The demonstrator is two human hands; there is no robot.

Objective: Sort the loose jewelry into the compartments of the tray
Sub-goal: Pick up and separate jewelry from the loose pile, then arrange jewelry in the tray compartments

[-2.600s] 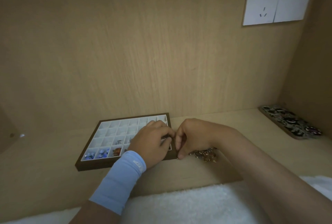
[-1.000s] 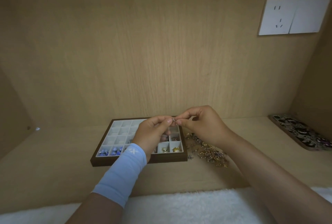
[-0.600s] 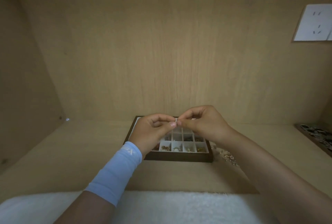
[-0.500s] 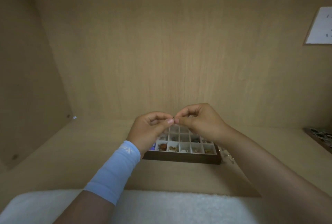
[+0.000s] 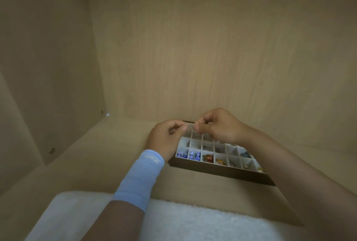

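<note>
Nearest, a white towel (image 5: 193,221) lies at six o'clock, below the left wrist's light-blue sleeve (image 5: 141,177). Further, at four o'clock, the dark-framed tray (image 5: 222,173) holds blue beads (image 5: 193,156) and an amber stone (image 5: 209,157) in its white front compartments. Over its far-left corner the right hand (image 5: 218,126) pinches a tiny silvery jewelry piece (image 5: 191,128); the left hand (image 5: 166,138), fingertips curled, sits just beside it, hold unclear.

Tray (image 5: 222,173): far-left cells hidden behind the left hand (image 5: 164,141), right end behind the right forearm (image 5: 274,155). Item (image 5: 191,128) pinched between both hands' fingers (image 5: 197,126) too small to identify.
</note>
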